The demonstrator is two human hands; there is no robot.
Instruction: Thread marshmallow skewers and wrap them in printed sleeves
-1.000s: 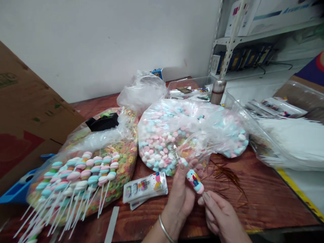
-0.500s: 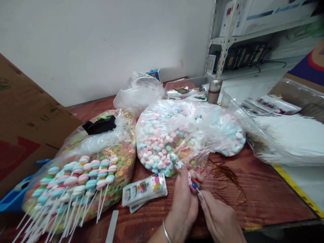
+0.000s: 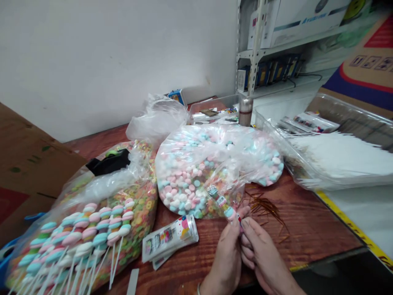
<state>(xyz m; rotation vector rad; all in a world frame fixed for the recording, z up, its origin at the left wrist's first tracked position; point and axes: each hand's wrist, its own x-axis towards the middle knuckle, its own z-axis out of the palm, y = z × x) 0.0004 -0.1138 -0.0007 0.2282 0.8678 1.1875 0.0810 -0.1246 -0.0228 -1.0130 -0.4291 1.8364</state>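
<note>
In the head view, the skewer (image 3: 220, 201) is raised slantwise over the near edge of the marshmallow bag (image 3: 187, 151). The left hand (image 3: 226, 252) has its fingers pinching the skewer's lower end; the right hand (image 3: 260, 248) has its fingers pressed together there too, though whether they grip wrapper or stick is hard to tell, as the knuckles hide it. The step in hand looks to be gathering the wrapper's lower end around the stick; the next move seems to call for a firm left pinch while the right fingers work close. Ties (image 3: 267, 207) lie on the surface (image 3: 310, 233) to the marshmallow bag's near right, wrappers (image 3: 172, 237) to its near left, and a pile of skewers (image 3: 82, 229) farther left, on the ring bag (image 3: 139, 200).
</note>
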